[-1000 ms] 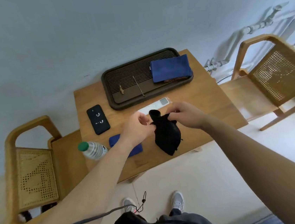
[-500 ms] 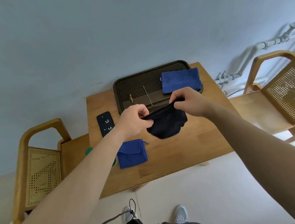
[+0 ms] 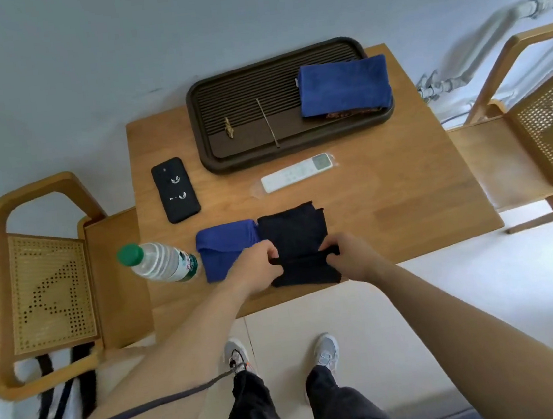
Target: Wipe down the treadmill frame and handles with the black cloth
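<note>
Now blk cloth (image 3: 293, 231) flat on table (image 3: 388, 203), prev. held mid-air

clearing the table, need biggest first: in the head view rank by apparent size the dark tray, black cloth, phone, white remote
1. dark tray
2. black cloth
3. phone and white remote: look about alike, unranked

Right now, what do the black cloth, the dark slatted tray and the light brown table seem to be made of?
Black cloth: soft matte fabric; it folds and creases limply.
Dark slatted tray: probably dark-stained wood or bamboo, possibly plastic; fine ribs, dull sheen.
Light brown table: wood, satin finish; grain and plank seams show.
</note>
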{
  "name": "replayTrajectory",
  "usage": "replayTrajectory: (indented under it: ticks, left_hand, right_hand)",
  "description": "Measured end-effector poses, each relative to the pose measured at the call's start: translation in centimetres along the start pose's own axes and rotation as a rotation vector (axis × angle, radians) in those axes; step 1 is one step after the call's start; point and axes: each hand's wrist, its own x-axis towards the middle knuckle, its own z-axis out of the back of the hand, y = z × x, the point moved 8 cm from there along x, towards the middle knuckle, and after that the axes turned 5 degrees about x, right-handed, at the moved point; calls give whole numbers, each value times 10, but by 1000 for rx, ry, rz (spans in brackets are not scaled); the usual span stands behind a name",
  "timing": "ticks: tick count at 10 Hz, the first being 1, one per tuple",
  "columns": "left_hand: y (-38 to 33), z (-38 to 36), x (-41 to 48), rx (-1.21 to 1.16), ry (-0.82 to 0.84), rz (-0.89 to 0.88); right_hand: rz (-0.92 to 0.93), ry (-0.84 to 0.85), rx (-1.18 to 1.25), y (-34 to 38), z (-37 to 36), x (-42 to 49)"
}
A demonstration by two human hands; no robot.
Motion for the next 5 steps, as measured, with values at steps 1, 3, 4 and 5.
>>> replayTrajectory:
  ticks: [1,3,4,5]
  left_hand:
    - [5,18,25,-85,-184,44]
    - [6,35,58,-73,-450,144]
    - [1,31,48,-49,-427,138]
    - [-4,35,41,-19,-295,86]
  right_hand:
    - [29,-144,36,11,18,34]
    - [-25,-261,-160,19,27,86]
    - [-78,-213,-257,18,19,76]
    - [-60,-209,-299,31,31,63]
